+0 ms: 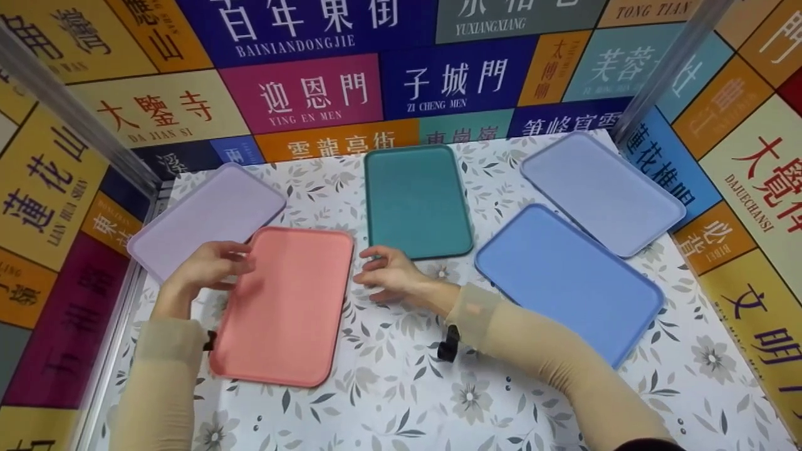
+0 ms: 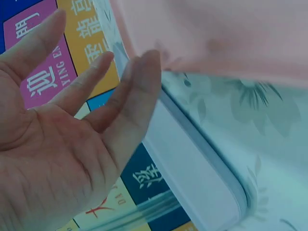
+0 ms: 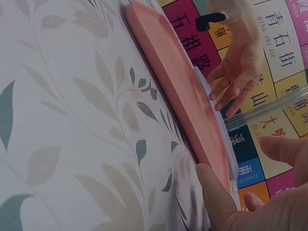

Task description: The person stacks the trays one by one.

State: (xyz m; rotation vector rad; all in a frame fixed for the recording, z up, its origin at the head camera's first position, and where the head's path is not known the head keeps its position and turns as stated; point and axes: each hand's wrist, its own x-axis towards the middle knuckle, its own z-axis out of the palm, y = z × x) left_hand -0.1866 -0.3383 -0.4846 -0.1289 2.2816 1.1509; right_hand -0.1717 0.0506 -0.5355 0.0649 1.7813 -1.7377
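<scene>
A pink rectangular tray (image 1: 285,307) lies on the table, slightly tilted to the right at its far end. My left hand (image 1: 210,272) is at its upper left edge, fingers loosely bent with nothing gripped; the left wrist view shows the palm and spread fingers (image 2: 144,91) close to the pink rim. To the right of the tray, my right hand (image 1: 391,274) hovers between it and the green tray (image 1: 418,200), fingers apart and holding nothing. Behind my left hand a lilac tray (image 1: 210,216) lies at an angle, partly covered by that hand.
A blue tray (image 1: 567,282) lies at the right, partly behind my right forearm. Beyond it a pale lavender tray (image 1: 601,191) touches the right side panel. Panels with printed characters (image 1: 301,91) enclose the flower-patterned tablecloth (image 1: 376,407) at back and sides.
</scene>
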